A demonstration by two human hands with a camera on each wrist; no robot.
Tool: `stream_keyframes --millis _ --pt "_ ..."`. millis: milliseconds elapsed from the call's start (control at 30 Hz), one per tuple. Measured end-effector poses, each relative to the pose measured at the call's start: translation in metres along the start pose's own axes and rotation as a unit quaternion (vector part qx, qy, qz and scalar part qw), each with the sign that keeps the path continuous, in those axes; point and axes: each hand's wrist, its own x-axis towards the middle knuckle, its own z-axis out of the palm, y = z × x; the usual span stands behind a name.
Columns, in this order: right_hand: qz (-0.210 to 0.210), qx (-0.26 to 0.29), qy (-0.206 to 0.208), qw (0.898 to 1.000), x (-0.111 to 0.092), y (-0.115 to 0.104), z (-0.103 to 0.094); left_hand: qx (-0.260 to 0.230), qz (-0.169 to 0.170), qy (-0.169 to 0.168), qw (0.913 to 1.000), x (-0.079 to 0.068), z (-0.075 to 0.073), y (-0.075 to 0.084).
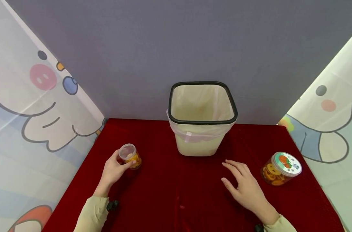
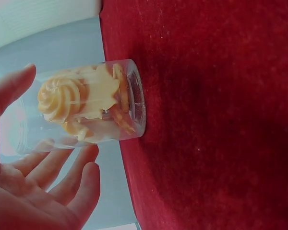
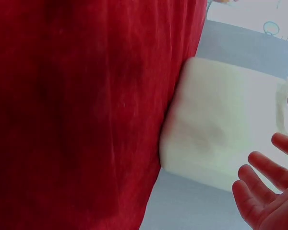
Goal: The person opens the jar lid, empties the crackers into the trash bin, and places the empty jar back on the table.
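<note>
A small clear jar (image 1: 130, 157) stands upright on the red cloth at the left, with yellow-orange pieces inside. In the left wrist view a swirl-shaped piece (image 2: 61, 99) shows through its wall. My left hand (image 1: 114, 169) holds this jar from the side, the thumb at the near side and the fingers behind it. The right hand (image 1: 245, 185) hovers over the cloth, empty, fingers spread and slightly bent. It is between the bin and a larger clear jar (image 1: 275, 174), which has a white-and-green lid with a red fruit picture and holds yellow ring-shaped pieces.
A cream bin (image 1: 199, 145) with a black rim and a liner bag stands at the back centre of the red cloth (image 1: 164, 193). Behind it rises a grey panel (image 1: 199, 42). Cartoon-print sheets (image 1: 33, 129) border the table on both sides.
</note>
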Motion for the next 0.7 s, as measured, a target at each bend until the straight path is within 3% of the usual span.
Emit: stream_keyframes --millis 267,700 --pt "-0.008 0.013 -0.016 1.0 0.006 -0.006 0.014 -0.001 0.027 0.0 0.9996 -0.011 0.008 0.014" --pt "-0.029 0.04 -0.036 0.998 0.017 -0.019 0.028 -0.038 0.121 -0.065 0.9898 -0.027 0.043 0.061"
